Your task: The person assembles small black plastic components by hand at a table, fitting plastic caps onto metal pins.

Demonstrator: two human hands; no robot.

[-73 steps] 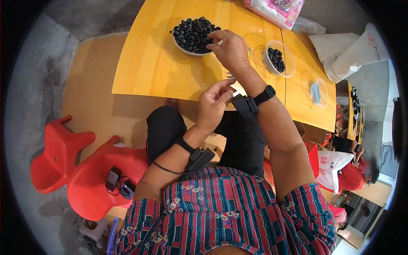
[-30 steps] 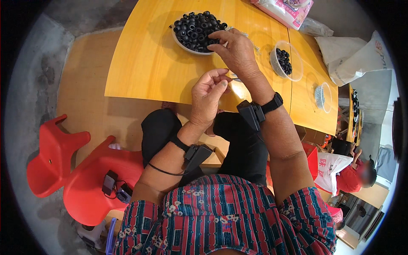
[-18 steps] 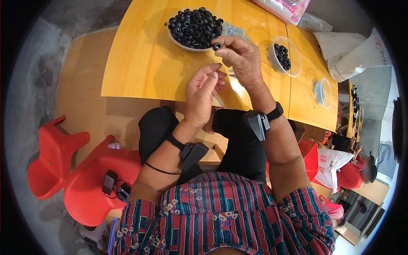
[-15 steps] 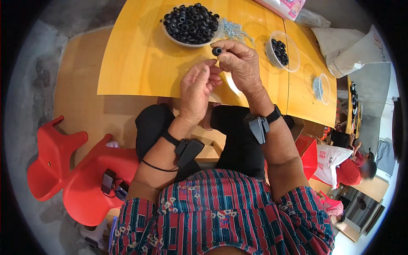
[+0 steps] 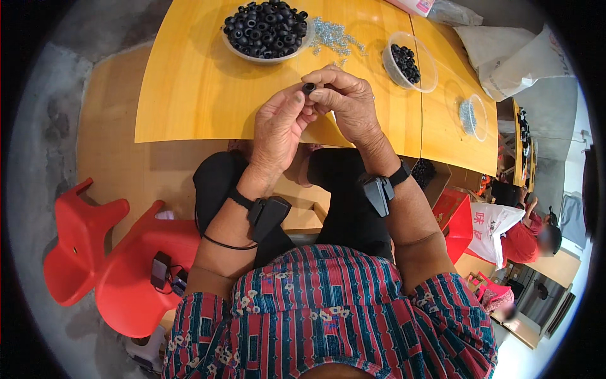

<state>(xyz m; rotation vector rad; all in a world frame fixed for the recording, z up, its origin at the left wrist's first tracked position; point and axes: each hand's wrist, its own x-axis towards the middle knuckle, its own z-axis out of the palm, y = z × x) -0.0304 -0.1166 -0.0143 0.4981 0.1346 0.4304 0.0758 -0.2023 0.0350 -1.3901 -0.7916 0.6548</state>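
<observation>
Between the thumb and forefinger of my right hand (image 5: 349,104) is a small black round cap (image 5: 308,88) with a hole in its face. My left hand (image 5: 276,129) is right beside it, fingers curled and thumb tip close to the cap; whatever those fingers hold, if anything, is hidden. Beyond my hands stands a clear bowl (image 5: 268,60) heaped with black caps (image 5: 265,28) of the same kind. Small silvery screw-like pieces (image 5: 331,36) lie scattered on the yellow table (image 5: 196,95) next to that bowl.
To the right are a clear tub (image 5: 429,69) partly filled with black pieces and a smaller tub (image 5: 481,120) with silvery bits. White sacks (image 5: 517,63) lie at the far right. Red chairs (image 5: 142,271) stand at my left. Another person (image 5: 524,240) sits at the right.
My hands have come closer together, the right one bringing the cap down toward my left fingertips. The table and bowls appear shifted slightly up and left in view.
</observation>
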